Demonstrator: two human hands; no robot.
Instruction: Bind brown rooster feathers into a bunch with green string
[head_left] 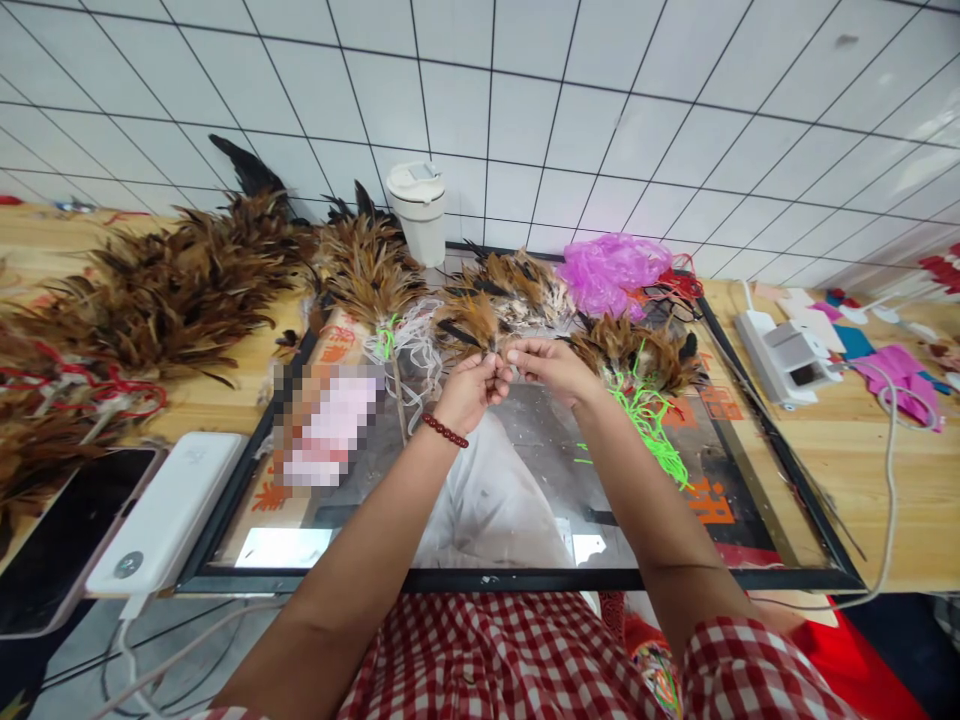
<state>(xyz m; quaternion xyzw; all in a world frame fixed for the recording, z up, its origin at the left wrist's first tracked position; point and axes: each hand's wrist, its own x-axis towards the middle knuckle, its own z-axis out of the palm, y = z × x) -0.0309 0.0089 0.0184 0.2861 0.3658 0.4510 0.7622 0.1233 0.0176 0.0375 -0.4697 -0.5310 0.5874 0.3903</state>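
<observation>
My left hand (474, 386), with a red bead bracelet (445, 430) on its wrist, is closed on the base of a small bunch of brown feathers (474, 322). The feathers fan upward from the fingertips, with a dark one at the left. Close beside them, my right hand (551, 366) is closed in a pinch near the base of the bunch. Whatever lies between its fingertips is too small to make out. Both hands are above a glass panel with a black frame (525, 580). Beyond them lies a pile of loose feathers (525, 282).
Bright green strips (649, 425) lie with feathers at the right. A feather duster (369, 268) bound in green and a white lidded cup (418, 215) stand behind. Purple plastic (615, 270), a large feather pile (172, 285), a phone (71, 535) and a power bank (169, 510) surround the work.
</observation>
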